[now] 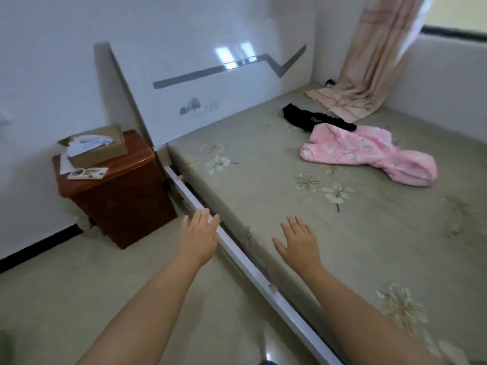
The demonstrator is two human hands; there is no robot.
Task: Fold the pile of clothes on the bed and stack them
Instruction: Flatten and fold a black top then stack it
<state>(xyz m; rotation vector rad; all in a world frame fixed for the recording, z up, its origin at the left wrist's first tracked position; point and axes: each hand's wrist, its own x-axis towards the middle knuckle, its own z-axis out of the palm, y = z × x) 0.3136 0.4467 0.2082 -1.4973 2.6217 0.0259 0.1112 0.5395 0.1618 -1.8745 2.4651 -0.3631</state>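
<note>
A crumpled pink garment [369,154] lies on the bed [276,185] toward its far right side. Behind it, touching its upper edge, lies a black garment [311,118]. My left hand [200,238] is stretched out flat with straight fingers over the bed's white side rail, holding nothing. Over the near edge of the mattress, my right hand [300,243] is also flat and empty. Both hands are well short of the clothes.
A brown bedside cabinet [116,191] stands left of the bed with a cardboard box [97,146] and papers on top. A white headboard [210,88] leans on the wall. A peach curtain [369,61] hangs onto the bed's far corner.
</note>
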